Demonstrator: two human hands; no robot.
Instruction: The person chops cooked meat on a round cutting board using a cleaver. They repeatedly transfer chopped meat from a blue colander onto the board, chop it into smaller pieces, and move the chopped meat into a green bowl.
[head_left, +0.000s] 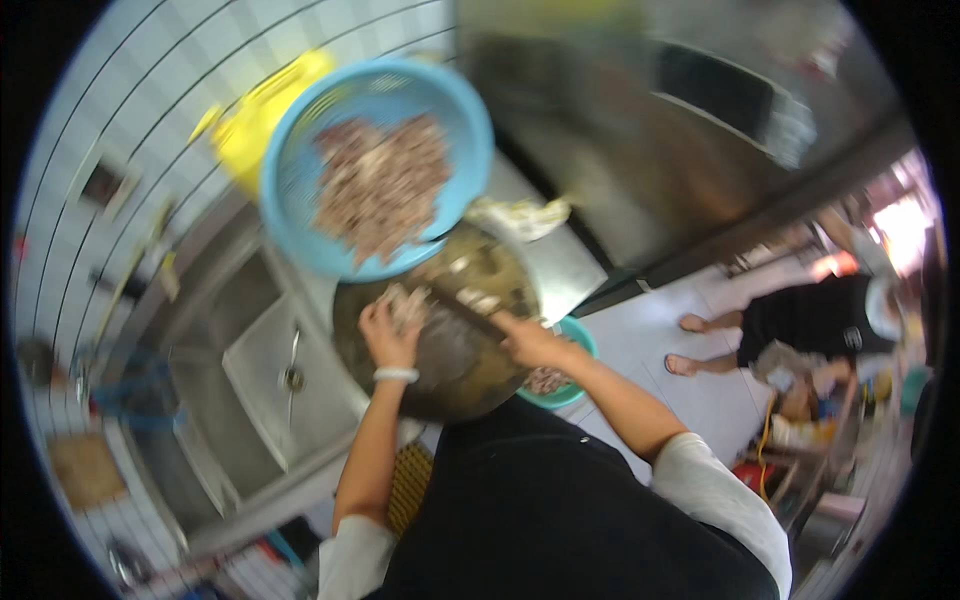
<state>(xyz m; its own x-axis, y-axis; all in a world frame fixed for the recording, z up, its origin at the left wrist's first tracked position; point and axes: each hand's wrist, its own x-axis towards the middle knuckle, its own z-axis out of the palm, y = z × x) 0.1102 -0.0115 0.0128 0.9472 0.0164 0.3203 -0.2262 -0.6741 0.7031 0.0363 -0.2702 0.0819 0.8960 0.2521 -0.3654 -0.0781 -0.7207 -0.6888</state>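
On a round, dark chopping block (450,385) my left hand (388,332) is closed over some pale raw meat (407,306). A light band circles that wrist. My right hand (532,340) grips a cleaver (468,315) by its handle, its dark blade pointing left toward the meat. Small pale pieces (478,299) lie on the block just beyond the blade. Past the block's far edge stands a blue colander (468,130) heaped with chopped meat (385,185). Motion blurs the blade's edge and the fingertips.
A steel sink (235,370) is at my left. Below the block's right side sits a green basin (575,395) holding chopped meat. A yellow container (245,130) stands behind the colander, a crumpled cloth (520,218) to its right. Another person (810,320) is on the tiled floor at right.
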